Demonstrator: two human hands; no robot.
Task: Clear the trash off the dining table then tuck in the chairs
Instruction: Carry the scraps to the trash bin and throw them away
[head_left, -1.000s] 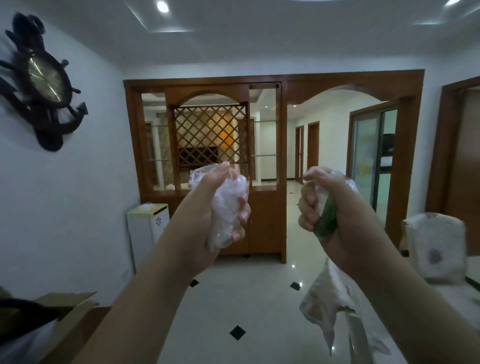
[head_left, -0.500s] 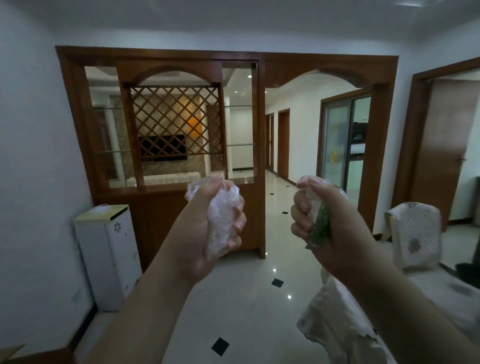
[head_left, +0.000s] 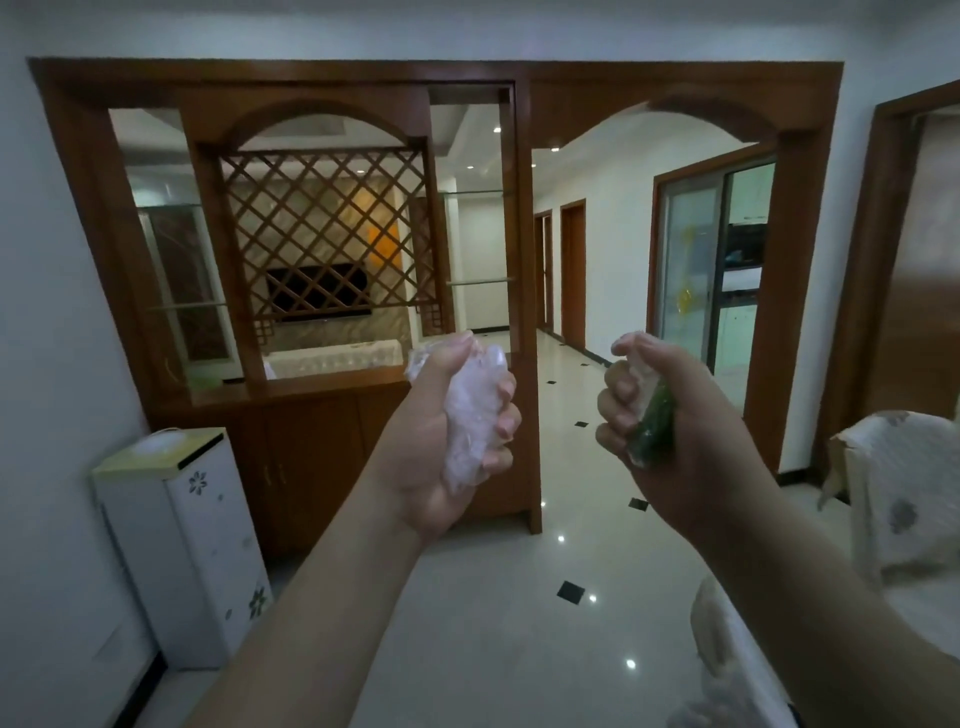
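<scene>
Head view: you hold both hands up at chest height, facing the wooden divider (head_left: 322, 249). Left hand (head_left: 447, 436) is curled tight around a wad of clear plastic (head_left: 475, 415). Right hand (head_left: 670, 431) is fisted on a wrapper (head_left: 652, 431), green with a pale top end.

Change over the last second: view has swung right and dropped. The wall clock and the cardboard box at lower left are gone from frame; the white cabinet (head_left: 176, 545) now sits at lower left. Grip on both pieces is unchanged.

Judgement: trash is off the surface and in transit; you are turning to find a bin. None visible. Chairs not yet tucked; a covered chair (head_left: 904, 493) stands at right.

Writing: none legible on wrapper, plastic or cabinet; only flower prints on the cabinet.
</scene>
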